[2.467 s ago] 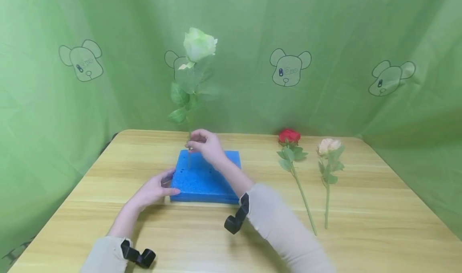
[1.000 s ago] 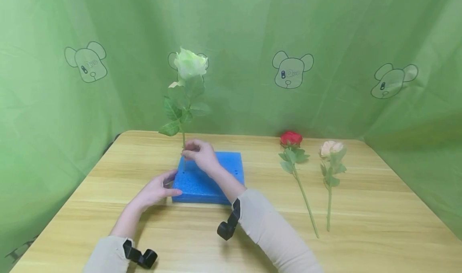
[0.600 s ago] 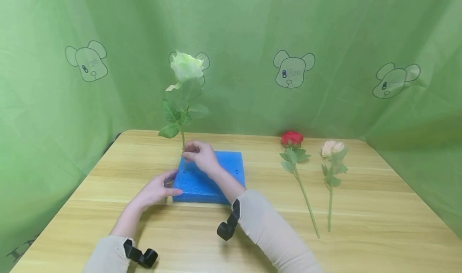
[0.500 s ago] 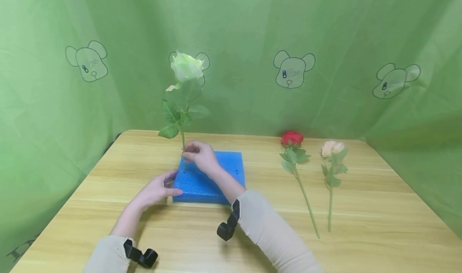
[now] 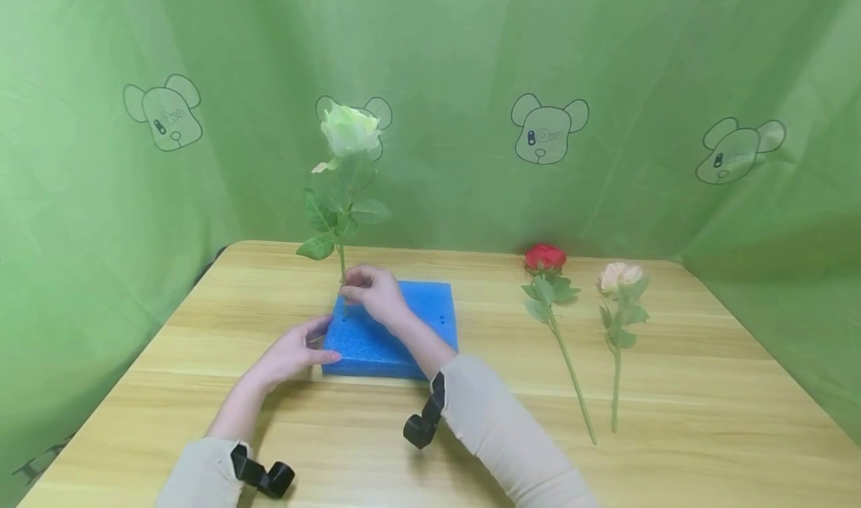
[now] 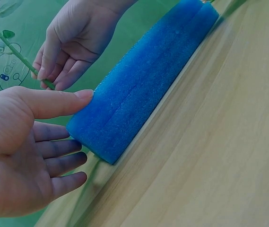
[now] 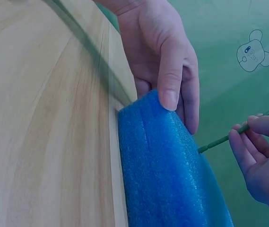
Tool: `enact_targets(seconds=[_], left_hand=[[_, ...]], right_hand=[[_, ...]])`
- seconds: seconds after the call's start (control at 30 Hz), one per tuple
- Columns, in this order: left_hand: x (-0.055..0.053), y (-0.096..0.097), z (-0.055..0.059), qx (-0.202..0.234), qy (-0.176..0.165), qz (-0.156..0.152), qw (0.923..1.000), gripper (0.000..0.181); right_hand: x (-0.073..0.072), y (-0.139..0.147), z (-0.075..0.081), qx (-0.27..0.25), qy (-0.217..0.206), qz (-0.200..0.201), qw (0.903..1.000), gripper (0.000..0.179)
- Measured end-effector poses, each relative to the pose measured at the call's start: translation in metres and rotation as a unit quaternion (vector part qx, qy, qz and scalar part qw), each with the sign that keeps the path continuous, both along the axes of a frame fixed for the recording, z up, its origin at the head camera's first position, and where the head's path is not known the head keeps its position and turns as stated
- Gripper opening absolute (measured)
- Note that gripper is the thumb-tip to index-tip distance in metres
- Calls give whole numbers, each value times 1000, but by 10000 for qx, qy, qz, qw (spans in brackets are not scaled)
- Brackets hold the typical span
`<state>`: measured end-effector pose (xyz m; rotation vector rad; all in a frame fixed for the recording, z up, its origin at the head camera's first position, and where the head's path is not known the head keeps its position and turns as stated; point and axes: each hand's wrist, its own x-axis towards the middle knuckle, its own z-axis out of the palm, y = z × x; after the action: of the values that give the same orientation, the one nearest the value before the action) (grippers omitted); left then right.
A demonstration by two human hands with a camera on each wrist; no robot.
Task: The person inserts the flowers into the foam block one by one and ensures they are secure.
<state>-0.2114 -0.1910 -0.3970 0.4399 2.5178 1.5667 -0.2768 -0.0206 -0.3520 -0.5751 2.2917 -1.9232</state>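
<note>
My right hand [image 5: 377, 295] pinches the green stem of an artificial white rose [image 5: 350, 131] between thumb and fingertips. The rose stands nearly upright, its lower stem end at the top of a blue foam block [image 5: 377, 340], near a small hole on the left side. Whether the tip is inside a hole, I cannot tell. My left hand [image 6: 25, 151] lies at the block's near left corner, fingers straight along the side and thumb touching the top edge. In the right wrist view, the stem [image 7: 224, 140] runs from the pinching fingers to the foam's edge.
A red rose [image 5: 545, 258] and a pale pink rose [image 5: 620, 276] lie on the wooden table [image 5: 673, 388] to the right, stems toward me. Small holes dot the block's right side. A green curtain [image 5: 444, 60] with bear-head outlines hangs behind.
Over the earlier frames, the right hand has brought the white rose down and slightly left onto the foam. In the last half second it has sunk only slightly. The left hand stays at the corner.
</note>
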Motion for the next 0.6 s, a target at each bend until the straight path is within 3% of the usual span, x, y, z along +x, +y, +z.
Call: enact_targets(seconds=[0.6], left_hand=[[-1, -2, -2, 26, -10, -37, 10000, 78]], right_hand=[[-2, -1, -6, -26, -176, -64, 9998, 22]])
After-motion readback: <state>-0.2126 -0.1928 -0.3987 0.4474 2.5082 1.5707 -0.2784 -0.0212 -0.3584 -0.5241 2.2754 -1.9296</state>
